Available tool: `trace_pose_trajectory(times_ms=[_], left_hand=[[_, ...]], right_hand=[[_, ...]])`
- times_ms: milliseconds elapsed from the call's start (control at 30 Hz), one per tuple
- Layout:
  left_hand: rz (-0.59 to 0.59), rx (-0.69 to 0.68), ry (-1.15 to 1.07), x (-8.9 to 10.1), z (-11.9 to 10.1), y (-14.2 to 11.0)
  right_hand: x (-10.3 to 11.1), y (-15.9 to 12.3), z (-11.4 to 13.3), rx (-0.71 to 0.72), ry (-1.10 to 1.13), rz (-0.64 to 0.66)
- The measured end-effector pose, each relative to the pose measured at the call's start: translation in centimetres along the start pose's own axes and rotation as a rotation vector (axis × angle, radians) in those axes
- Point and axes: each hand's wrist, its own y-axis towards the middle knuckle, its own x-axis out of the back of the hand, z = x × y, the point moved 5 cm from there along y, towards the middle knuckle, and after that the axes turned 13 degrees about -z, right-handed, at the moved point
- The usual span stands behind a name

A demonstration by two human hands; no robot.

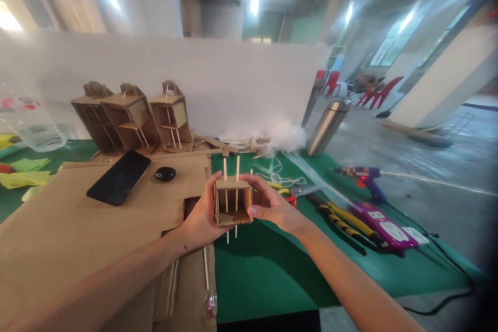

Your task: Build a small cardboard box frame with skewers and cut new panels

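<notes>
A small open-fronted cardboard box (233, 202) with two thin wooden sticks run through it from top to bottom is held up over the table's near middle. My left hand (202, 218) grips its left side, fingers closed behind it. My right hand (268, 205) grips its right side, thumb on the front edge. Both hands hold it above the edge where a large cardboard sheet (78, 223) meets the green mat (268, 270).
Three similar cardboard models (132, 122) stand at the back left. A black phone (119, 177) and a black round object (165, 173) lie on the cardboard. A steel flask (329, 125), glue gun (363, 176), pink tool (383, 225) and loose sticks (205, 268) are nearby.
</notes>
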Motion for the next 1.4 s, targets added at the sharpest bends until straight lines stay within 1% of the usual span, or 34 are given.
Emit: trace_pose_trajectory(times_ms=[133,367,533,633,800,900,967,1100,1300,1400], left_hand=[[-0.005,0.017,0.025,0.1,-0.1,0.1],[-0.035,0.023,0.235,0.6,-0.4,0.2],[-0.048,-0.061,0.25,0.7,-0.8,0.1],[-0.073,-0.101,0.271,0.9,-0.3,0.1],[-0.115,-0.218,0.283,1.1,0.9,-0.3],[-0.134,-0.262,0.301,1.2,1.0,-0.5],[-0.137,-0.247,0.295,1.3,0.7,-0.5],[-0.133,-0.172,0.294,1.6,-0.2,-0.4],[-0.068,-0.008,0.302,1.5,-0.6,0.4],[-0.034,0.017,0.271,1.2,-0.8,0.7]], right_hand=[[-0.1,0.0,0.2,0.011,0.008,-0.004],[-0.3,0.1,0.6,0.032,-0.01,-0.011],[-0.1,0.1,0.5,0.009,-0.002,-0.008],[0.0,0.0,0.2,-0.013,0.031,-0.006],[-0.6,-0.2,-0.2,-0.093,0.098,0.077],[-0.9,-0.3,0.1,-0.123,0.118,0.09],[-1.0,-0.4,0.4,-0.134,0.123,0.087],[-1.0,-0.5,0.9,-0.146,0.136,0.082],[-1.0,-0.5,1.1,-0.142,0.172,0.107],[-0.8,-0.3,1.0,-0.124,0.165,0.081]])
